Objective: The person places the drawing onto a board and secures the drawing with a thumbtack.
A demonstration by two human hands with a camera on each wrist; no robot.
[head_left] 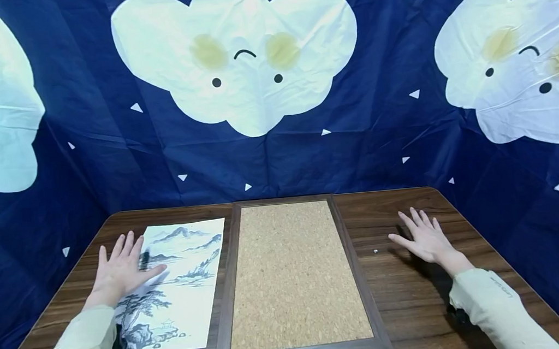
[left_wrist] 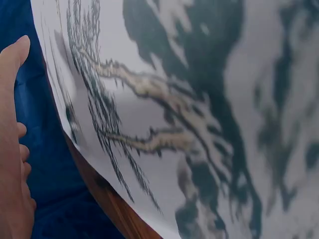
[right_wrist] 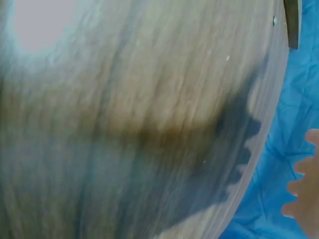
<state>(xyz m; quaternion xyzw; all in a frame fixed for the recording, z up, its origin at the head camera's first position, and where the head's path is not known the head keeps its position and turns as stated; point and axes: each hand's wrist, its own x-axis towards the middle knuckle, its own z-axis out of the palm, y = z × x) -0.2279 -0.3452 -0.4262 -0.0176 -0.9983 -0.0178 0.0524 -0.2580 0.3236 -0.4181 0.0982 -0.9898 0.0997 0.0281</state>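
Observation:
A sheet with an ink landscape painting (head_left: 175,292) lies flat on the left of the brown wooden table (head_left: 407,290). My left hand (head_left: 121,269) rests flat on the sheet's left edge, fingers straight and spread. In the left wrist view the painted tree branches (left_wrist: 169,124) fill the frame, with my left hand (left_wrist: 11,149) at its edge. A cork board in a dark wooden frame (head_left: 292,277) lies in the middle of the table. My right hand (head_left: 424,237) lies flat on bare wood to the right of the board, fingers spread. It holds nothing.
A tiny white speck (head_left: 375,251) lies on the wood between the board and my right hand. Blue cloth with white smiling clouds (head_left: 236,57) hangs behind and to both sides of the table. The right wrist view shows blurred wood grain (right_wrist: 139,124) and my hand's shadow.

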